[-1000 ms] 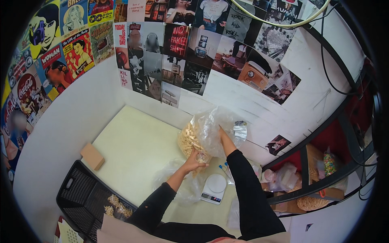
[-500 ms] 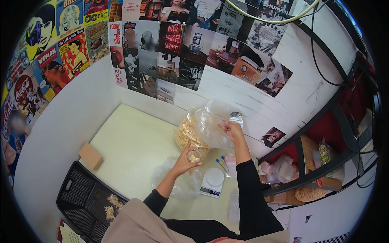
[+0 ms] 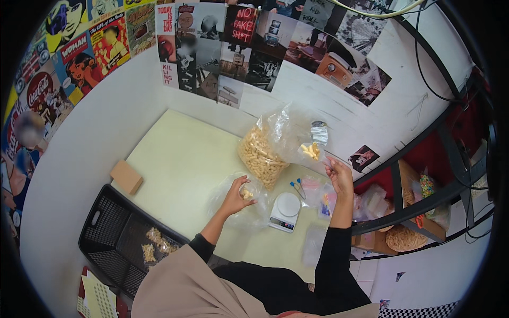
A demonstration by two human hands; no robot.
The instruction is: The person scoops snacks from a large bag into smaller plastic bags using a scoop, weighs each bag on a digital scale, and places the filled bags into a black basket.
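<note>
Yellowish snacks (image 3: 261, 155), white scale (image 3: 288, 205), black crate (image 3: 107, 248)

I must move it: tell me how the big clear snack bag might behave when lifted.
The big clear snack bag would probably sag, since its film looks thin and wrinkled. It is likely light for its size, as the snack pieces look puffed. No tie shows, so tipping might spill some.

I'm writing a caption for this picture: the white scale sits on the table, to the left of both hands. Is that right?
Not to the left of both: in the head view, the white scale sits on the table between the left hand and the right hand.
</note>
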